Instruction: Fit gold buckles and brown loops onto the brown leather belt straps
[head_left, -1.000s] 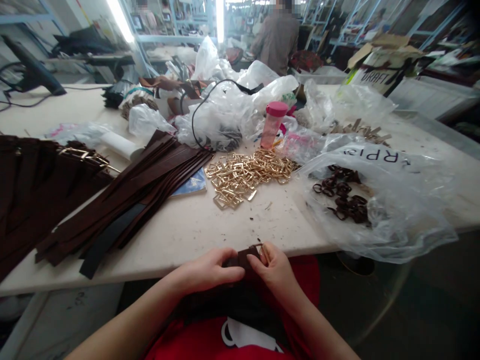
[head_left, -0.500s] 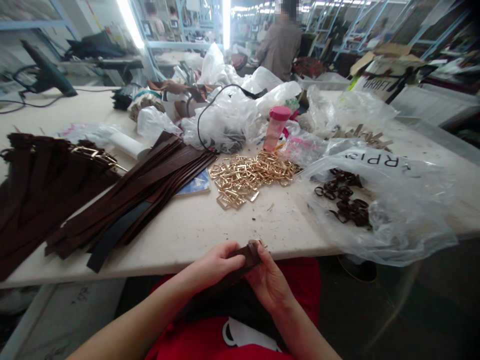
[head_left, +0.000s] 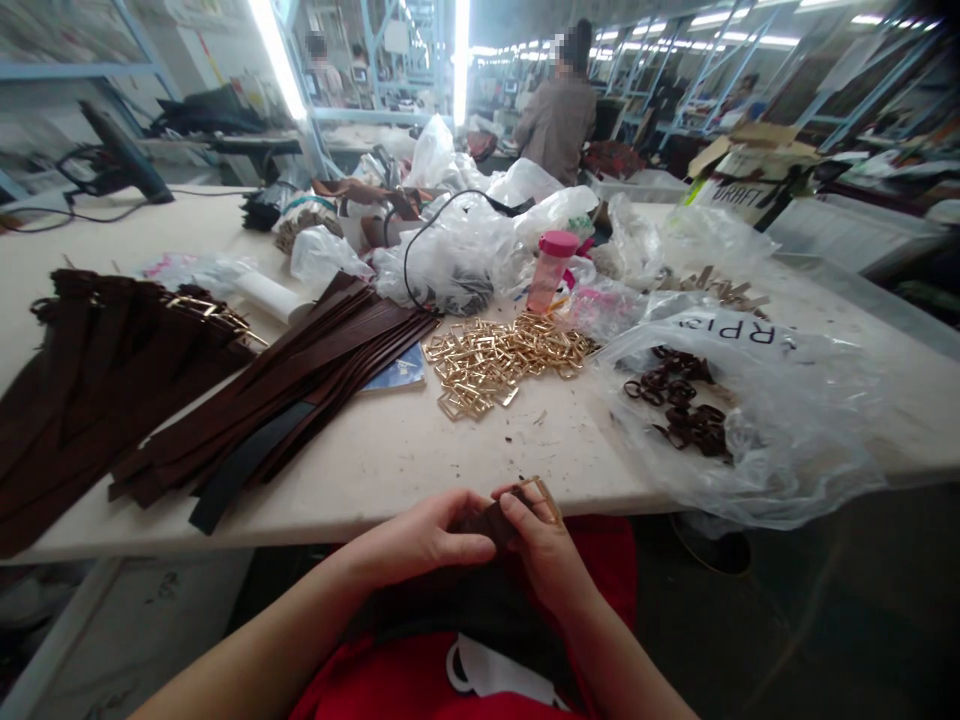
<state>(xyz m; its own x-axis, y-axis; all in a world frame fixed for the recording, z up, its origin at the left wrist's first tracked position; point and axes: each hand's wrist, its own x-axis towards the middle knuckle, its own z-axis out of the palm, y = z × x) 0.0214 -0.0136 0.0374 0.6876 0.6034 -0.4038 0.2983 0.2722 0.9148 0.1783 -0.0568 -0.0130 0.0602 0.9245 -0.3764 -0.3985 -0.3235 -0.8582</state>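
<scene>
Close to my lap, at the table's front edge, both hands are on one dark brown strap [head_left: 491,525]. My left hand [head_left: 431,535] closes round it from the left, thumb on top. My right hand [head_left: 540,535] pinches its end, where a gold buckle [head_left: 546,498] sticks out past the fingers. Beyond my hands lies a pile of gold buckles [head_left: 502,360]. A fanned stack of brown straps [head_left: 300,370] is to its left, with one black strap [head_left: 244,465] on it. Small brown loops [head_left: 694,410] lie in a clear plastic bag on the right.
More brown straps with buckles [head_left: 112,370] lie at the far left. A pink-lidded bottle [head_left: 551,270] stands behind the pile, before heaped plastic bags [head_left: 465,240]. A white roll [head_left: 270,297] lies behind the straps. A person [head_left: 559,120] stands in the background.
The gold buckle at the strap's end now shows more fully beside my right fingers. My left thumb lies lower and straighter. The whole view has shifted slightly.
</scene>
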